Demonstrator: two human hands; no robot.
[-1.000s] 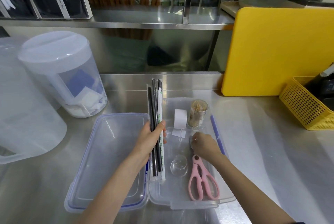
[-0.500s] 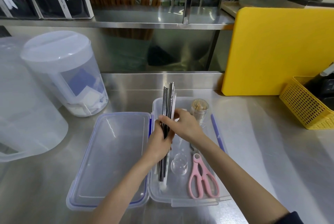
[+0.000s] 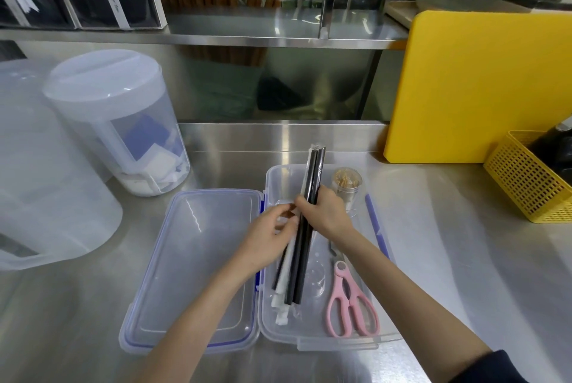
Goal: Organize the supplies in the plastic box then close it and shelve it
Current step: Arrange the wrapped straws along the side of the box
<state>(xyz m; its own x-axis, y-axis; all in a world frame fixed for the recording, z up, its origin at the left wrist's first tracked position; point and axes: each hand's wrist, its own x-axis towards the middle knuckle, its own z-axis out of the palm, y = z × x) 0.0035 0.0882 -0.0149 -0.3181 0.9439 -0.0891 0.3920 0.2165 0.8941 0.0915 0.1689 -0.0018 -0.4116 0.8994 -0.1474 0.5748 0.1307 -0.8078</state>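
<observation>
The clear plastic box (image 3: 309, 344) lies open on the steel counter, with its blue-trimmed lid (image 3: 192, 259) flat to its left. Over the box's left half, a bundle of long black and white-wrapped straws (image 3: 301, 259) slants with its far end raised above the back rim. My right hand (image 3: 326, 212) grips the black straws near their middle. My left hand (image 3: 266, 237) holds the white-wrapped ones from the left, fingers curled on them. Inside the box are pink scissors (image 3: 349, 305), a small clear cup (image 3: 314, 280) and a toothpick jar (image 3: 346, 181).
A lidded clear canister (image 3: 117, 122) and a large translucent jug (image 3: 40, 181) stand to the left. A yellow cutting board (image 3: 483, 88) leans at the back right beside a yellow basket (image 3: 532, 184). A steel shelf (image 3: 247, 29) runs above the counter.
The straws, held at first by my left hand alone at the box's left edge, have moved right over the box. My right hand left the box's contents and took hold of them.
</observation>
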